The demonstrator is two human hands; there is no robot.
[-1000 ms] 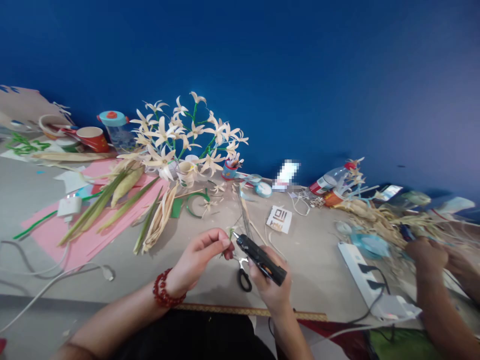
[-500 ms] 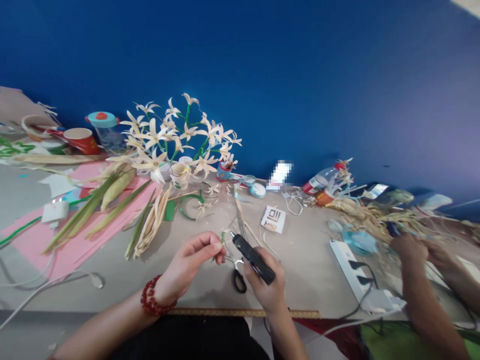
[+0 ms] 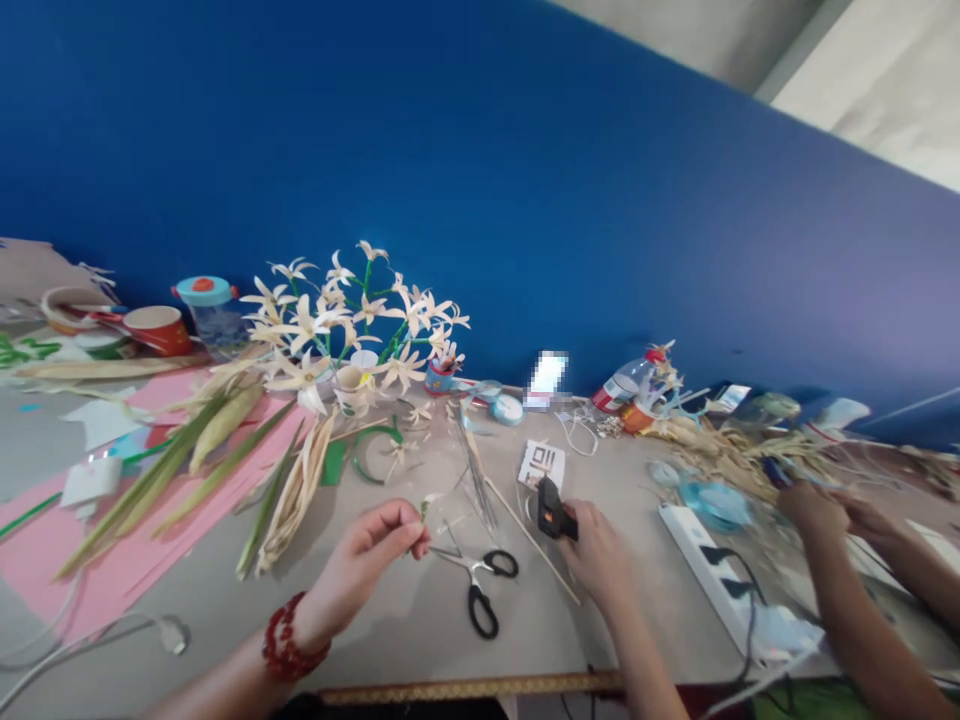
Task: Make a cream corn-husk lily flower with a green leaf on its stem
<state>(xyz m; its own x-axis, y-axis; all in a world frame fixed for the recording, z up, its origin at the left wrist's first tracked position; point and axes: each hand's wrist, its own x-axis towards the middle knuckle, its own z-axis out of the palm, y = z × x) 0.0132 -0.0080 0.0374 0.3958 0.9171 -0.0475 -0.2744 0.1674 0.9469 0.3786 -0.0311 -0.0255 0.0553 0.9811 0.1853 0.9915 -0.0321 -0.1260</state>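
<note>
Between thumb and fingertips, my left hand [image 3: 375, 550] pinches a small green stem [image 3: 425, 510] with a pale tip. A beaded red bracelet is on that wrist. Off to the right, my right hand [image 3: 600, 555] is closed around a black glue gun [image 3: 550, 506], held over the table near a white card with a printed pattern [image 3: 541, 463]. Scissors [image 3: 474, 572] with black handles lie between the hands, blades partly apart. Beyond them are thin wires [image 3: 477, 480] and a long pale stick [image 3: 529, 538].
Pale husk flowers [image 3: 352, 320] stand in cups at the back. Husk leaves [image 3: 161, 470] lie on pink paper [image 3: 45, 560] at left. A white power strip [image 3: 705, 570] with cords lies right, beside another person's hands [image 3: 817, 510]. A bottle [image 3: 622, 385] leans near the wall.
My right hand has carried the glue gun right, away from the stem, and turned it. My left hand still pinches the stem. The scissors are now uncovered. The view has tilted up.
</note>
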